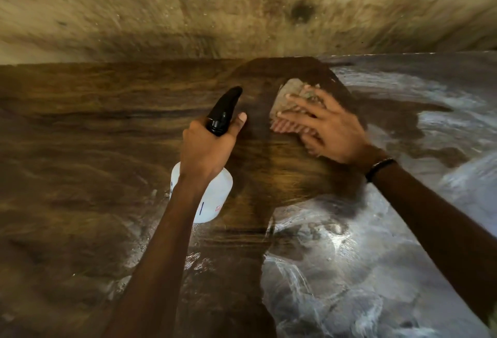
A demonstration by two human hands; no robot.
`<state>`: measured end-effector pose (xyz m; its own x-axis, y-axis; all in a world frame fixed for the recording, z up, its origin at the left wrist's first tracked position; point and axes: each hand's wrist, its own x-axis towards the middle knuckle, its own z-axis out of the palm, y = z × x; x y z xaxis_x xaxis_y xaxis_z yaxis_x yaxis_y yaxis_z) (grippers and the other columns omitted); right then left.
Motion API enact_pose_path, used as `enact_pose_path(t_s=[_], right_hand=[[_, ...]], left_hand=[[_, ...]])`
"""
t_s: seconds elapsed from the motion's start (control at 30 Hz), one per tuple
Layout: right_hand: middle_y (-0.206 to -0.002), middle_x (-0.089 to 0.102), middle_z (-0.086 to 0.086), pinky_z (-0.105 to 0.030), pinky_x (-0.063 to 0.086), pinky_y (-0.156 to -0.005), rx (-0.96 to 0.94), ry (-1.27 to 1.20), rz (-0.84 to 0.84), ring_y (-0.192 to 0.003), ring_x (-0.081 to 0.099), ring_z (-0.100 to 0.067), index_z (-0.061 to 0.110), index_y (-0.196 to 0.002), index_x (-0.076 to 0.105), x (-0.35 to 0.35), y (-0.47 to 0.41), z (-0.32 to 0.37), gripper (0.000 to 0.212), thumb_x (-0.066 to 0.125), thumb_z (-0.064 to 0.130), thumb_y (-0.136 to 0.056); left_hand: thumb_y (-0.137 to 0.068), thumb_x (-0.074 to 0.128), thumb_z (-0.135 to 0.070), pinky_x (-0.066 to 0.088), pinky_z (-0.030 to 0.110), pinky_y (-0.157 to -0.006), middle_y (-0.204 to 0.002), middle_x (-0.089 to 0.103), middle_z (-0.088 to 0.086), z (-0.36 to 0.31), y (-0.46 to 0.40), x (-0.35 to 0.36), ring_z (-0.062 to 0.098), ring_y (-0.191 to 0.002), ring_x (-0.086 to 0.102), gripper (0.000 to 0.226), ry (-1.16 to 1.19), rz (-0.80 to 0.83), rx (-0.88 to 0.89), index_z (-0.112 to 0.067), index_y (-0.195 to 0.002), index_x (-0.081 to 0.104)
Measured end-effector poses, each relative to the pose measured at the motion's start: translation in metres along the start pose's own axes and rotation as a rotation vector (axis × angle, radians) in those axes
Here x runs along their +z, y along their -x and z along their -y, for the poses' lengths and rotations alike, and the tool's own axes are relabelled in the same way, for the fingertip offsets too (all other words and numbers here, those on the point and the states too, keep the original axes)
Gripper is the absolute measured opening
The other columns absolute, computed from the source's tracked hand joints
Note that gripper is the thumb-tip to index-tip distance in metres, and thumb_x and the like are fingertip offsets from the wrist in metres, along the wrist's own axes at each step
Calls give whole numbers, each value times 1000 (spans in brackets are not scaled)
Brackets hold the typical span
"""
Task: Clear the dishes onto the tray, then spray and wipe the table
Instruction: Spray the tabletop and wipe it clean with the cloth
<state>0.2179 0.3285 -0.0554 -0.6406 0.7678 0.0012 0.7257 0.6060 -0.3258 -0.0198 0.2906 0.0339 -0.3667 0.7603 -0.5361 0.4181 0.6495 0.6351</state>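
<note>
On the table [80, 149], right hand [326, 130] flat on cloth [291, 94]

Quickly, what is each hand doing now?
Left hand: grips the spray bottle.
Right hand: open, fingers spread, pressing the cloth on the table.

One spray bottle [212, 176], white with a black trigger head, is in view. One cloth [291, 103] lies on the one wooden table [80, 149]. Two hands show: one left hand [208, 149] and one right hand [328, 128]. One dark wristband [379, 168] circles the right wrist.
</note>
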Motion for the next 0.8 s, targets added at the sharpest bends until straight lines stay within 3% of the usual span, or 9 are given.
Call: enact_pose_path(t_s=[0.1, 0.2, 0.3, 0.4, 0.53, 0.6, 0.7, 0.8], right_hand=[[-152, 36, -3, -50, 30, -111, 235, 10, -43, -139, 25, -41, 29, -141, 43, -4, -23, -23, 52, 37, 35, -90], [-155, 31, 0, -48, 34, -109, 395, -6, -77, -141, 19, -39, 34, -142, 40, -1, -68, -4, 50, 41, 31, -92], [-156, 26, 4, -48, 48, -93, 262, -13, 9, -143, 15, -36, 36, -142, 38, 4, -89, 26, 50, 42, 26, -94], [-154, 33, 2, -44, 52, -79, 38, -5, 51, -142, 21, -37, 28, -133, 52, 12, -66, 40, 45, 36, 31, -91], [-154, 33, 1, -38, 56, -79, -105, 84, 115, -144, 20, -33, 28, -131, 53, 17, 6, 17, 44, 44, 34, -89], [-154, 32, -1, -47, 54, -87, -104, 82, 89, -142, 24, -36, 32, -138, 44, 4, 33, -12, 49, 37, 34, -90], [-156, 29, 0, -57, 47, -94, 74, 75, 75, -141, 22, -37, 37, -144, 33, -12, 29, -53, 53, 30, 38, -91], [-156, 28, 0, -55, 35, -107, 292, 32, -15, -141, 20, -40, 33, -144, 36, -17, -8, -54, 53, 33, 36, -91]], left_hand=[[-77, 66, -54, 55, 40, -78, -92, 70, 7, 2, 3, 3, 22, -82, 64, 37, 7, 2, 6, -21, -93, 62], [-76, 65, -58, 56, 41, -78, -90, 70, 7, 4, 10, 10, 24, -81, 65, 47, -26, 0, 21, -14, -93, 65], [-69, 64, -68, 57, 43, -75, -87, 71, 7, 4, 18, 17, 27, -76, 66, 62, -65, 14, 10, -10, -91, 68], [-50, 57, -88, 57, 43, -74, -86, 71, 8, 4, 29, 24, 30, -75, 66, 87, -72, 34, 0, -11, -91, 69], [-65, 62, -72, 50, 33, -63, -75, 69, 10, 7, 38, 29, 29, -65, 63, 66, -70, 57, 11, -10, -84, 71], [-73, 65, -62, 46, 29, -60, -71, 68, 8, 6, 41, 31, 23, -59, 60, 53, -66, 69, 23, -10, -81, 71], [-77, 66, -55, 46, 29, -61, -71, 69, 4, 5, 45, 34, 16, -56, 58, 42, -57, 93, 68, -13, -82, 72], [-79, 66, -54, 44, 26, -59, -73, 68, -1, 6, 51, 38, 14, -59, 58, 40, -59, 104, 98, -16, -91, 72]])
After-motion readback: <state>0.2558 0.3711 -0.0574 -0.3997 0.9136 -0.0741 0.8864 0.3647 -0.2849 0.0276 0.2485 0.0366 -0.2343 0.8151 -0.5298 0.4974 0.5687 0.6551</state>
